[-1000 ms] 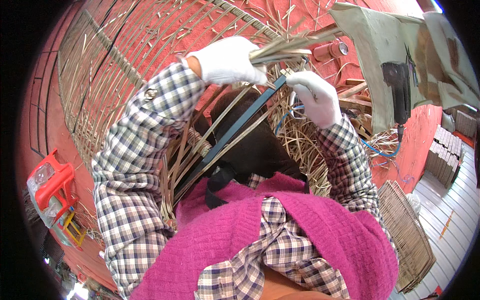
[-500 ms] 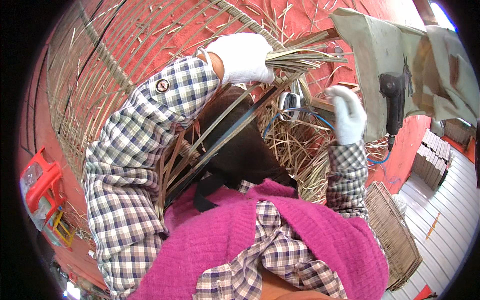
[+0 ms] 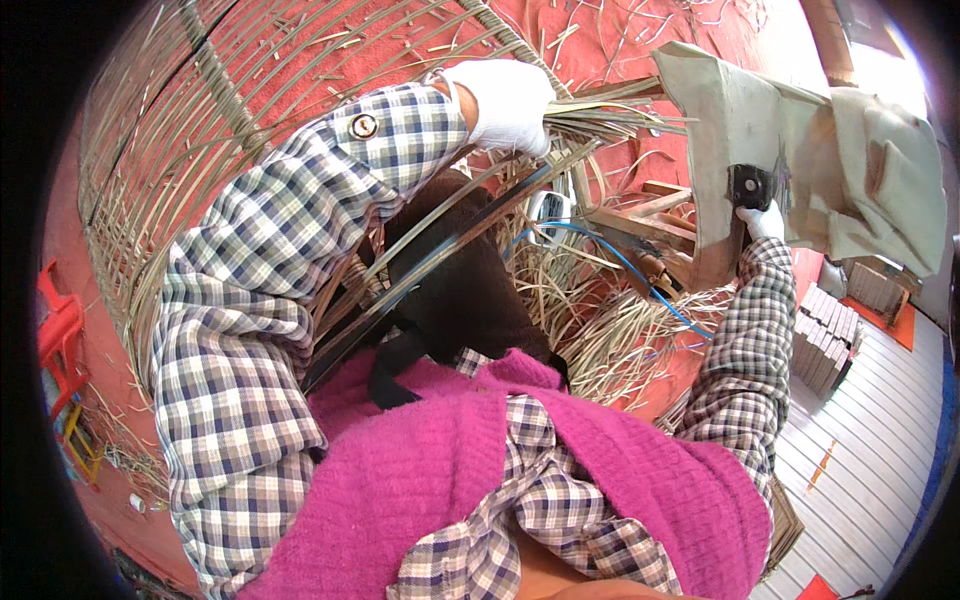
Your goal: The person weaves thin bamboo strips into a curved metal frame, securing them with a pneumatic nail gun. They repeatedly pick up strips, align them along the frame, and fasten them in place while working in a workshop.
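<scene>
My left hand (image 3: 508,105), in a white glove, is closed around a bundle of pale, flat wicker strips (image 3: 615,118) whose loose ends point right. These strips meet the rim of a large open-work wicker frame (image 3: 222,98) that spreads over the upper left. Farther right, my right hand (image 3: 765,222), also gloved, is wrapped round a black, pistol-shaped air stapler or nailer (image 3: 750,187). The tool rests against a bench draped in greyish cloth (image 3: 715,110); its lower part is partly hidden. Below the bundle passes a blue air hose (image 3: 640,270).
Cut strips lie heaped (image 3: 600,330) beside my dark-trousered leg (image 3: 455,270). Wooden bars (image 3: 650,225) stand near the draped bench. A red plastic stool (image 3: 62,335) is at the far left. Stacked slats (image 3: 825,335) sit on the right over red floor and pale ribbed flooring (image 3: 870,430).
My right hand has moved right, from beside the strip heap to the black tool, and closed on it. My left hand keeps its hold on the strips. The view has shifted slightly.
</scene>
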Available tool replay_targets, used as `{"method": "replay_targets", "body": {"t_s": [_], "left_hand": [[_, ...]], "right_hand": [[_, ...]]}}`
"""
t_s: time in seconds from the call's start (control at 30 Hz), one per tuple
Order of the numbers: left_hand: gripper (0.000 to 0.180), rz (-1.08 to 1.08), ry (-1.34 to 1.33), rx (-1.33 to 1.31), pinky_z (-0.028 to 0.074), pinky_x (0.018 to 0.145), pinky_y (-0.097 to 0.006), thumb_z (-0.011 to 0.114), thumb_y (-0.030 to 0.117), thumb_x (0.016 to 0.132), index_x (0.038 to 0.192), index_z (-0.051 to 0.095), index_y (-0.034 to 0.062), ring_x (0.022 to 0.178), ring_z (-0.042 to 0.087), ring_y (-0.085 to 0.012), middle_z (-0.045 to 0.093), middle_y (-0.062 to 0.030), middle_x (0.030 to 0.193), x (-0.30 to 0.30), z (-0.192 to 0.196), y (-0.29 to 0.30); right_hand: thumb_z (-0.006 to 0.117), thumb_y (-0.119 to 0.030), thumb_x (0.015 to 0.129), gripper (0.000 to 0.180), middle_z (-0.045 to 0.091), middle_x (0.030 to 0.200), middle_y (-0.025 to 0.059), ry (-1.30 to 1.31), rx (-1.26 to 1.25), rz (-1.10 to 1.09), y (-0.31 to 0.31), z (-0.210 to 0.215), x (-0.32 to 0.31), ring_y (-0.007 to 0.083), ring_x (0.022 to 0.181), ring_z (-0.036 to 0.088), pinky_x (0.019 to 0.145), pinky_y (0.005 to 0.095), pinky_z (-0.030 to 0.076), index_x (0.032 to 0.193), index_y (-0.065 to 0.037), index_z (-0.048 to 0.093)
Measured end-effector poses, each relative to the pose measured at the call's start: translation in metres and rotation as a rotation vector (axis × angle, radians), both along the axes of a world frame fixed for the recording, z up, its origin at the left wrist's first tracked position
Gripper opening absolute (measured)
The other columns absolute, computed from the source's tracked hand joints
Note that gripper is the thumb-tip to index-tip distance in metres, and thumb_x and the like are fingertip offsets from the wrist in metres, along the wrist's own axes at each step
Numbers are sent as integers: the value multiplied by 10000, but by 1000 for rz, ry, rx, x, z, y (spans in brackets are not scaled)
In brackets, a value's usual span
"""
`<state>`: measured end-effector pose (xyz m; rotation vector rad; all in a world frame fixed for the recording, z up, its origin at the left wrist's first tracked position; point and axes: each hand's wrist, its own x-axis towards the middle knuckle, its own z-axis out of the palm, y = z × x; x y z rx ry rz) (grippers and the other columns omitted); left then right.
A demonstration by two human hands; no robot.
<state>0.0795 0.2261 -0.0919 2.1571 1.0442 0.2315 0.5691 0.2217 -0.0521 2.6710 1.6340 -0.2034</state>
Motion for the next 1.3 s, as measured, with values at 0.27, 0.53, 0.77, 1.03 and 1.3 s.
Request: {"method": "replay_targets", "body": {"t_s": [0.27, 0.53, 0.77, 1.03, 1.3], "left_hand": [[288, -11, 11, 21, 506, 646, -388, 638, 313, 719, 800, 693, 42, 656, 646, -292, 653, -145, 692, 7, -12, 6], [295, -49, 73, 29, 509, 655, -395, 647, 310, 728, 836, 698, 40, 686, 653, -297, 657, -154, 719, 14, -10, 10], [299, -92, 76, 55, 519, 662, -401, 651, 312, 739, 845, 707, 38, 697, 659, -300, 663, -154, 749, 18, -9, 8], [288, -54, 40, 78, 518, 667, -413, 635, 274, 717, 827, 702, 17, 706, 655, -319, 657, -167, 754, 15, -10, 6], [285, -24, 38, 68, 519, 686, -418, 631, 271, 717, 832, 703, 20, 730, 658, -325, 664, -168, 786, 17, -12, 6]], "right_hand": [[656, -102, 778, 160, 615, 758, 51, 729, -24, 189, -87, 111, -163, 145, 662, 583, 601, 285, 466, 903, -8, 617], [756, -19, 705, 579, 590, 1145, 97, 556, -440, 706, -60, 103, -267, 192, 1026, 567, 900, 335, 469, 1224, -17, 498], [744, -42, 705, 586, 578, 1159, 118, 373, -435, 833, -67, 102, -266, 208, 1049, 551, 915, 347, 454, 1233, -4, 493], [743, -49, 712, 587, 585, 1159, 128, 346, -498, 752, -68, 102, -269, 220, 1046, 558, 914, 356, 456, 1241, -1, 493], [745, -57, 714, 574, 586, 1153, 126, 325, -500, 809, -66, 97, -267, 215, 1040, 562, 902, 351, 462, 1230, -5, 499]]}}
